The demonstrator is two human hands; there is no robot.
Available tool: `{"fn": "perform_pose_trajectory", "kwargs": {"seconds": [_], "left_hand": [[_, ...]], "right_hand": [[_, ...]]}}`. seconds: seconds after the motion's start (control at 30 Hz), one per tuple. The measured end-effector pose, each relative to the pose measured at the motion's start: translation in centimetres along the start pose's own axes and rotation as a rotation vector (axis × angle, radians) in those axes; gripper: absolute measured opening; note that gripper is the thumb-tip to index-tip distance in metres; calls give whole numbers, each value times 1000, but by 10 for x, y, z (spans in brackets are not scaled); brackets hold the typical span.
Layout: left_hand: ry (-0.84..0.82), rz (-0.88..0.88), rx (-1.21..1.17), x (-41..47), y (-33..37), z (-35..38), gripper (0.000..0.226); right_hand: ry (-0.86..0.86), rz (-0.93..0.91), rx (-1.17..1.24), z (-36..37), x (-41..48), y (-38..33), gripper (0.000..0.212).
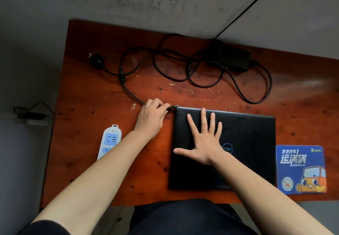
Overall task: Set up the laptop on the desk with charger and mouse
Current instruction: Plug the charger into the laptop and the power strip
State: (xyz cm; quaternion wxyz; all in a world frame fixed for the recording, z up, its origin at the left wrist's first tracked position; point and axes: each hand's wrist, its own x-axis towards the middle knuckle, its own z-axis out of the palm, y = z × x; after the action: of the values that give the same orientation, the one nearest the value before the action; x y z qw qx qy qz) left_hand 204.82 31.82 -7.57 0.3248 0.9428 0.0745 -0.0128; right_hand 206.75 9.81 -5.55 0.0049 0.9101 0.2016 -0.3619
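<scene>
While the closed black laptop (247,152) lies flat at the near edge of the red-brown wooden desk (91,161), right of centre, the charging step is in hand. The charger's power brick (229,58) sits at the far edge, its black cable (128,90) looping across the far half; the wall plug (96,60) lies unplugged near the far left corner. A blue mouse pad (300,168) occupies the near right corner, just beside the laptop. A white-and-blue power strip (110,141) lies toward the left edge.

The right hand (203,143), fingers spread wide and flat, presses on the lid. The left hand (150,117) pinches the cable just behind the barrel plug (173,107), whose tip lies at the laptop's far left corner, not yet inserted.

The next move probably calls for aligning the plug with a side socket, hidden here. No mouse is visible.

Legible: a round Dell logo on the lid, inverted and partly covered by the right wrist; "运满满" and "发货找车" on the pad.
</scene>
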Motion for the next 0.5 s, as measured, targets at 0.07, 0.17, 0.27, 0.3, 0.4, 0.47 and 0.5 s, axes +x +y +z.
{"fn": "perform_pose_trajectory", "kwargs": {"seconds": [0.07,0.17,0.27,0.3,0.4,0.47,0.5], "left_hand": [[16,-1,0,-3,-5,1,24],[38,-4,23,-11,-14,4,23],[51,9,6,-19,-18,9,22],[61,8,-11,-21,-18,11,22],[79,-7,-49,-26,-22,20,24],[107,6,-64,-27,-24,25,22],[125,17,-69,-27,-25,27,20]], "right_hand": [[4,0,7,1,1,0,127],[20,-1,13,1,2,1,127],[33,5,17,2,1,0,128],[45,5,18,3,1,0,128],[91,0,27,8,-1,-1,127],[138,-5,23,11,-2,-2,126],[158,-4,18,13,-2,-2,126]]}}
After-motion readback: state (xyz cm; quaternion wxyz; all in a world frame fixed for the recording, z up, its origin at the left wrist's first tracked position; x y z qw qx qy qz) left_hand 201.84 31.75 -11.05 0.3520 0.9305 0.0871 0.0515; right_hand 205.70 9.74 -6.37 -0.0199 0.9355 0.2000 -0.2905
